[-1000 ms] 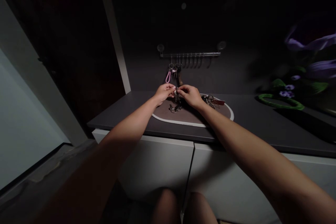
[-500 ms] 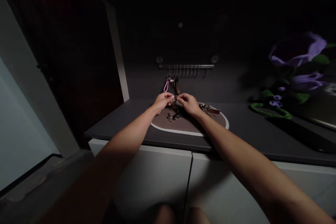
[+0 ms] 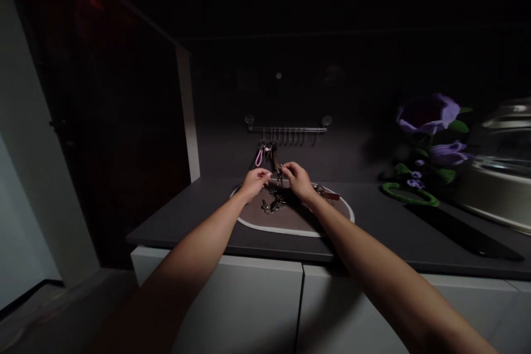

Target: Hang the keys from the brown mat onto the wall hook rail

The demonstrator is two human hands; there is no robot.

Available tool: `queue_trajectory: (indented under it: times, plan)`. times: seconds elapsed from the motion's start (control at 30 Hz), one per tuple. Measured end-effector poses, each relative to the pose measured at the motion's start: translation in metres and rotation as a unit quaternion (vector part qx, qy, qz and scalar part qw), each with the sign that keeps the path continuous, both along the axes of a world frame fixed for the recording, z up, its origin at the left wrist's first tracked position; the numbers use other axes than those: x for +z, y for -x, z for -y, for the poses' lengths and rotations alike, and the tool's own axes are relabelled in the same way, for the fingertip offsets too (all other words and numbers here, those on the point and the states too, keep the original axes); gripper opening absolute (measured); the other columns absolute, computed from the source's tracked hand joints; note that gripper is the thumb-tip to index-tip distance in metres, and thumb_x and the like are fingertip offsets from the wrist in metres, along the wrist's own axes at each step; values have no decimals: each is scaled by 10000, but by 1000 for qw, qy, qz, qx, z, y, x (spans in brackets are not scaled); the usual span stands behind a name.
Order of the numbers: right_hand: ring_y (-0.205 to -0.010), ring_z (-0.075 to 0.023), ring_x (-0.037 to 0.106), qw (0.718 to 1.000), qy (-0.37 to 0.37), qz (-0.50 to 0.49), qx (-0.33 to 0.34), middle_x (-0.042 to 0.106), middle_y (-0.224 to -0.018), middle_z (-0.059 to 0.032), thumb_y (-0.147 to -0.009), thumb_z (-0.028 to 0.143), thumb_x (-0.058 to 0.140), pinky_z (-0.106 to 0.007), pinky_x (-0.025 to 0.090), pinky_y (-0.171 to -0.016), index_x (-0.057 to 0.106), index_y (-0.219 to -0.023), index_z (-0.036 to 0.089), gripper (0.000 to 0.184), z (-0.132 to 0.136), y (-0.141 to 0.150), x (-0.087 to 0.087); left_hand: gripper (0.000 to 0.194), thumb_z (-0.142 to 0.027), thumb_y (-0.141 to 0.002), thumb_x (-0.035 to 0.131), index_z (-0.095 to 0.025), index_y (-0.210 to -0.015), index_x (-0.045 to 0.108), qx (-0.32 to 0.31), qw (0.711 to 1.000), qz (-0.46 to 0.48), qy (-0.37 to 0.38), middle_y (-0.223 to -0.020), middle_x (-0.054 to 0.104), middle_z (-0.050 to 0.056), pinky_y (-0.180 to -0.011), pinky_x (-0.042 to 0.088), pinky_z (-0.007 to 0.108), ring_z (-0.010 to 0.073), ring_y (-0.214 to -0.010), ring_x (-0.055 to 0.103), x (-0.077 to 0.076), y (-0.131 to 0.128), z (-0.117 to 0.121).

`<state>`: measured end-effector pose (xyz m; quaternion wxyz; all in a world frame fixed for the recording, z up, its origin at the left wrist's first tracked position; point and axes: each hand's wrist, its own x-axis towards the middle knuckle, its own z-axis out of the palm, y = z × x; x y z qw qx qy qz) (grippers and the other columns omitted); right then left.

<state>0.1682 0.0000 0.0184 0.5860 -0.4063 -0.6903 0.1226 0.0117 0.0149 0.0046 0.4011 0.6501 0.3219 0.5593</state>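
My right hand (image 3: pixel 299 181) is pinched shut at the top of a small bunch of keys (image 3: pixel 279 178), which dangles above the mat. Just to its left, my left hand (image 3: pixel 253 183) has thumb and fingertips pressed together; whatever lies between them is too small to make out. Below both hands, more metal keys (image 3: pixel 271 207) rest on the oval brown mat (image 3: pixel 259 219) with a white rim. Another bunch with a reddish-brown tag (image 3: pixel 333 196) lies on the mat's right side, partly hidden by my right wrist.
A clear hook rail (image 3: pixel 290 130) is fixed to the dark wall, with a pink loop strap (image 3: pixel 259 157) and keys on its left hooks. On the right of the counter (image 3: pixel 174 213) stand purple flowers (image 3: pixel 431 116), a green ring (image 3: pixel 409 198) and a glass-topped container (image 3: pixel 493 182).
My hands have drawn slightly apart, and the keys now hang from my right hand. The view has tilted up, so the rail and counter sit lower in the picture.
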Motion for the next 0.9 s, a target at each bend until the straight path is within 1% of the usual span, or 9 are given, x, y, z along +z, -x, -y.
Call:
queue_trajectory:
  times: [0.1,0.17,0.33,0.47,0.63,0.77,0.83,0.9]
  plan:
    - [-658,-119,494,996,32,-76,20,539,-702,-2,-704,376,502,-256,428,-623,513,-746,175,206,-9,1,6,156,-262,-669,614,-115,-718,598,9,1000,-16,-3,-591,574,-2,-500,362,189,68,-514,480,0,-1,1]
    - [-653,-114,500,989,54,-130,34,528,-706,6,-683,368,519,-253,443,-597,495,-742,178,201,-14,2,13,125,-239,-672,603,-118,-704,595,11,1000,-25,0,-577,568,-6,-510,369,190,64,-504,473,0,-2,2]
    - [-603,-94,498,968,91,-228,46,520,-686,21,-682,311,537,-236,453,-537,481,-746,177,159,-24,10,39,82,-198,-692,560,-120,-688,586,25,998,-49,6,-559,553,-12,-506,370,192,64,-485,461,-1,-3,3]
    - [-584,-88,508,954,113,-276,38,529,-669,17,-714,248,520,-217,449,-509,473,-723,170,91,-34,18,56,100,-193,-711,525,-118,-691,588,62,993,-93,-26,-556,548,-10,-491,357,195,72,-482,456,-3,-1,-1]
    - [-503,-64,462,943,110,-313,9,487,-589,36,-736,200,510,-191,434,-477,476,-703,161,61,-52,26,69,125,-203,-717,510,-124,-674,596,101,981,-149,-77,-565,551,-5,-504,353,195,77,-500,453,-6,2,-7]
    - [-479,-66,459,939,105,-327,-19,487,-566,31,-744,189,486,-210,455,-493,516,-732,152,49,-73,30,72,137,-208,-722,503,-128,-682,607,111,975,-165,-100,-565,555,-3,-519,360,200,82,-508,463,-9,2,-11]
    - [-476,-79,473,945,92,-312,-32,507,-559,19,-744,210,484,-226,464,-501,551,-763,148,93,-86,30,71,139,-210,-723,506,-131,-683,612,114,973,-168,-110,-569,563,-1,-526,364,203,86,-517,470,-9,2,-12]
    - [-499,-101,504,958,58,-275,-51,537,-559,0,-746,254,485,-241,472,-524,585,-791,146,155,-97,29,69,138,-206,-722,507,-133,-677,615,115,972,-171,-116,-566,567,0,-533,369,205,90,-527,478,-10,2,-12]
